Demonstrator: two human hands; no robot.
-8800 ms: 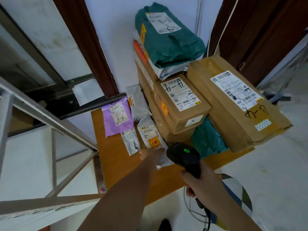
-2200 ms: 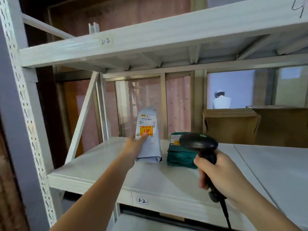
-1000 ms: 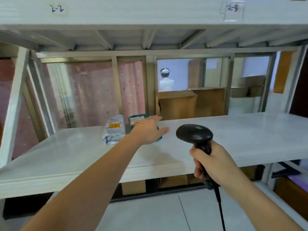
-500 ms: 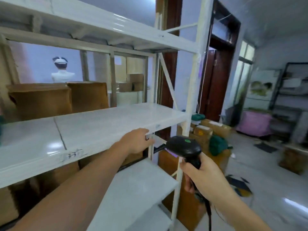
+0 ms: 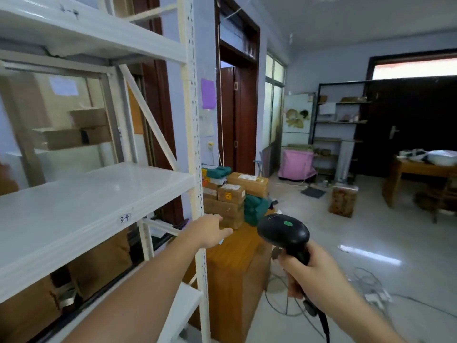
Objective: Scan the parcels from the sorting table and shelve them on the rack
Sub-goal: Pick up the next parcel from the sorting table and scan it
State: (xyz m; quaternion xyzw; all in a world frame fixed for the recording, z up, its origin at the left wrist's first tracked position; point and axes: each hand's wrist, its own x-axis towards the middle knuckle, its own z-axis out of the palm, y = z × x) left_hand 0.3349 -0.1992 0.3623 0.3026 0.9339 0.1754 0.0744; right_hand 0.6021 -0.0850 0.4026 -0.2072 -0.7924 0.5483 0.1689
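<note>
**Empty left hand out toward the parcels, scanner in the right**

Head view: the left hand [image 5: 210, 230] is stretched forward past the white post of the rack [image 5: 195, 144], its fingers [image 5: 226, 232] straight and loosely together, holding nothing. It hovers over the near edge of the wooden tabletop [image 5: 241, 243], close to the lowest brown box in the pile; whether it touches the box cannot be told.

The right hand [image 5: 312, 273] grips the handle of a black scanner [image 5: 284, 232], fingers wrapped tight around it. The scanner's head points forward and left, with a green dot lit on top, and its cable [image 5: 324, 325] hangs below the wrist.

The parcels [image 5: 231, 194] are stacked at the far end of the tabletop, just right of the rack post: brown boxes with white labels, and green bags on top and at the right side.

The rack fills the left side. Its middle shelf [image 5: 74, 199], tagged with a small handwritten label on the front edge, is bare in the part that shows. Brown boxes stand behind it and beneath it.
</note>
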